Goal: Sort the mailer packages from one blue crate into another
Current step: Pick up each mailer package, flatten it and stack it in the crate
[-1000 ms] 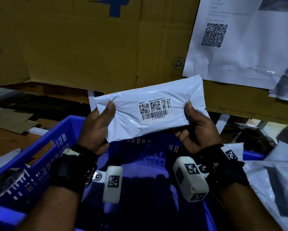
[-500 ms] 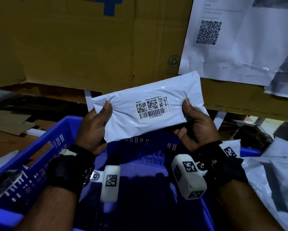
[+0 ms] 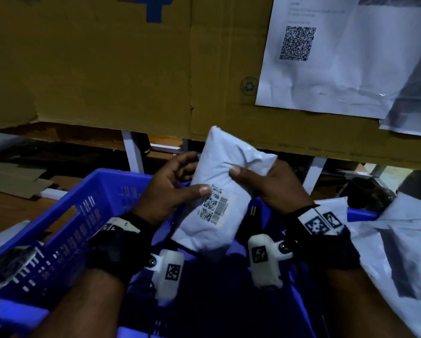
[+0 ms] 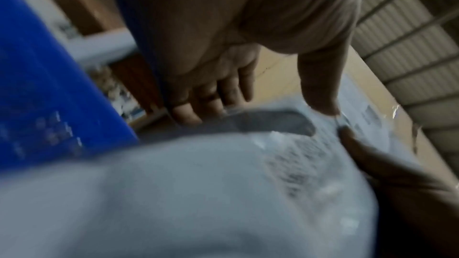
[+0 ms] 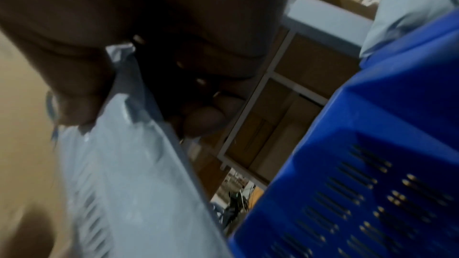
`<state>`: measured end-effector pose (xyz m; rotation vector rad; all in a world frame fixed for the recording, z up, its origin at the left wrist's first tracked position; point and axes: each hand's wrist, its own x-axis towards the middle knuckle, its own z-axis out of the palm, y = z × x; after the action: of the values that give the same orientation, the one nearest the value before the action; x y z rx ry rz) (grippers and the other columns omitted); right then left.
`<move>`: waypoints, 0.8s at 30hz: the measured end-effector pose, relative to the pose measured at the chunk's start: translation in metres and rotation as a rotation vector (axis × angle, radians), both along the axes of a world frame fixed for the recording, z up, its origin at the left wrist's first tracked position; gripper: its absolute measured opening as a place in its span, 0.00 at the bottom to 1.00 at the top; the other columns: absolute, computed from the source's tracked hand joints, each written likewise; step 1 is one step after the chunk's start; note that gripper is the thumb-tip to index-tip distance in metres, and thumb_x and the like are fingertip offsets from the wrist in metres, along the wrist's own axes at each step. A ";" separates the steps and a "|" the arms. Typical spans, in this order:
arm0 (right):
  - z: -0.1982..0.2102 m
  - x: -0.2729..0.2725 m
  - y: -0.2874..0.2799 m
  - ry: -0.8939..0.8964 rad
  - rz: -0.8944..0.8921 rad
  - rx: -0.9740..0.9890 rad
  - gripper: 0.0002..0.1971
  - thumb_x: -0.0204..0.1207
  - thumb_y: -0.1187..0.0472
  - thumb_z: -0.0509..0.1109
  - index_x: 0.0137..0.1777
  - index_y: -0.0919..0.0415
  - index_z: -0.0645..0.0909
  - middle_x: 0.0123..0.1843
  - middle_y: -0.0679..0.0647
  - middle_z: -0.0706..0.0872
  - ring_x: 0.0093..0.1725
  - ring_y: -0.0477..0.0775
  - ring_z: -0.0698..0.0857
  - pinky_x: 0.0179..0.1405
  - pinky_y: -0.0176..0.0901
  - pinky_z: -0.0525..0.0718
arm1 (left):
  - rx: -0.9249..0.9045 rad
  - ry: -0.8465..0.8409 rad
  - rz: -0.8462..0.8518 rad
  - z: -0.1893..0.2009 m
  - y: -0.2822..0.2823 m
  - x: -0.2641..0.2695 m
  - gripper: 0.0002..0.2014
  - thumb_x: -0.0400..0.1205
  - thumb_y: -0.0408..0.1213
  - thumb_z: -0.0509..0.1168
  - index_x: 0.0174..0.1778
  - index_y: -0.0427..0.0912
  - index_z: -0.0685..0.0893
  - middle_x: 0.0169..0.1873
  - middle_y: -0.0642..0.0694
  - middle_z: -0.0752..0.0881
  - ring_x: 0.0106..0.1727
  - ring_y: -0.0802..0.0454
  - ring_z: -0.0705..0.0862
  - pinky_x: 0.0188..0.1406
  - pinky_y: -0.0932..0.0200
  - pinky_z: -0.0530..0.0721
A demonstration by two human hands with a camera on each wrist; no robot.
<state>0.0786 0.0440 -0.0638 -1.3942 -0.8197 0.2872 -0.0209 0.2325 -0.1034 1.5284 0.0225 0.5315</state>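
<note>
A white mailer package (image 3: 219, 191) with a barcode label (image 3: 213, 207) stands nearly on end above the blue crate (image 3: 65, 215). My left hand (image 3: 172, 191) grips its left edge, thumb laid beside the label. My right hand (image 3: 265, 181) holds its right side, thumb pressed on the front and fingers behind. In the left wrist view the mailer (image 4: 174, 193) fills the lower frame, blurred, under my left hand (image 4: 248, 89). The right wrist view has my right hand (image 5: 136, 77) pinching the mailer (image 5: 129, 174) next to a blue crate wall (image 5: 360, 164).
A large cardboard sheet (image 3: 107, 64) stands just behind, with a printed paper bearing a QR code (image 3: 326, 52) taped on it. Several more white mailers (image 3: 399, 252) lie piled at the right over a second blue crate edge (image 3: 360, 214). Flat cardboard pieces (image 3: 14, 181) lie at the left.
The mailer has been turned from lying crosswise to nearly on end and lowered toward the crate. Both hands have come closer together, still holding it.
</note>
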 end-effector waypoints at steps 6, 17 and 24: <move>-0.006 -0.001 0.008 0.023 0.011 -0.050 0.07 0.74 0.67 0.74 0.52 0.65 0.86 0.42 0.55 0.91 0.36 0.41 0.87 0.38 0.33 0.84 | -0.371 -0.070 -0.047 0.008 -0.015 0.004 0.22 0.74 0.24 0.68 0.66 0.30 0.80 0.61 0.28 0.85 0.56 0.34 0.87 0.55 0.41 0.87; -0.019 0.006 0.014 0.431 0.031 0.013 0.19 0.71 0.60 0.76 0.60 0.66 0.84 0.57 0.65 0.89 0.51 0.63 0.87 0.51 0.58 0.82 | -0.924 -0.269 0.044 0.016 0.007 0.003 0.21 0.73 0.33 0.69 0.63 0.34 0.83 0.55 0.39 0.90 0.56 0.47 0.90 0.46 0.49 0.90; -0.025 0.010 0.015 0.515 0.019 0.131 0.22 0.73 0.70 0.72 0.68 0.68 0.81 0.61 0.64 0.89 0.60 0.65 0.88 0.63 0.61 0.84 | -0.902 -0.256 0.030 0.019 0.000 0.003 0.33 0.72 0.31 0.72 0.76 0.38 0.76 0.69 0.36 0.83 0.70 0.38 0.82 0.66 0.33 0.79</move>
<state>0.0889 0.0591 -0.0892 -1.1188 -0.4157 0.5698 -0.0184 0.2320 -0.0845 0.5782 0.0767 0.6227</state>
